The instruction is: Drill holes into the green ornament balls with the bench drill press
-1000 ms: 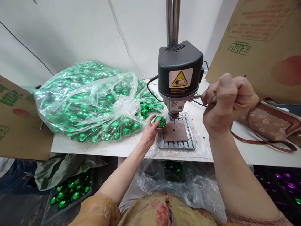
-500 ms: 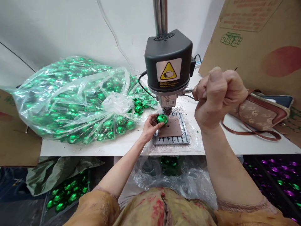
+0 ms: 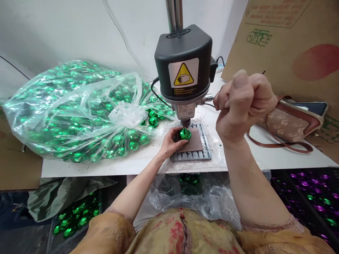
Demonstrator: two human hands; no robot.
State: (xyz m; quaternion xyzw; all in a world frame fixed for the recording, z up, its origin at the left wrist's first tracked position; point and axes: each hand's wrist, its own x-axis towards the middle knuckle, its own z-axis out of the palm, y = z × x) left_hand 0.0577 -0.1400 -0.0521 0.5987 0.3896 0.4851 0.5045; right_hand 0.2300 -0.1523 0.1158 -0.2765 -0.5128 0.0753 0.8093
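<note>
My left hand pinches a shiny green faceted ball between thumb and fingers. The ball sits over a brown square board on the slotted metal base of a small drill press. Directly above the ball is the drill's chuck; whether the bit touches the ball I cannot tell. My right hand is closed in a fist around the press's feed lever, whose metal end shows at the drill's right side.
A knotted clear bag full of green balls lies on the left of the white table. A brown handbag and a large carton stand on the right. Trays of green balls and purple balls are below.
My left hand has brought the green ball rightward from the board's edge to beneath the chuck. My right hand stays on the lever. The view has shifted, so things appear further left.
</note>
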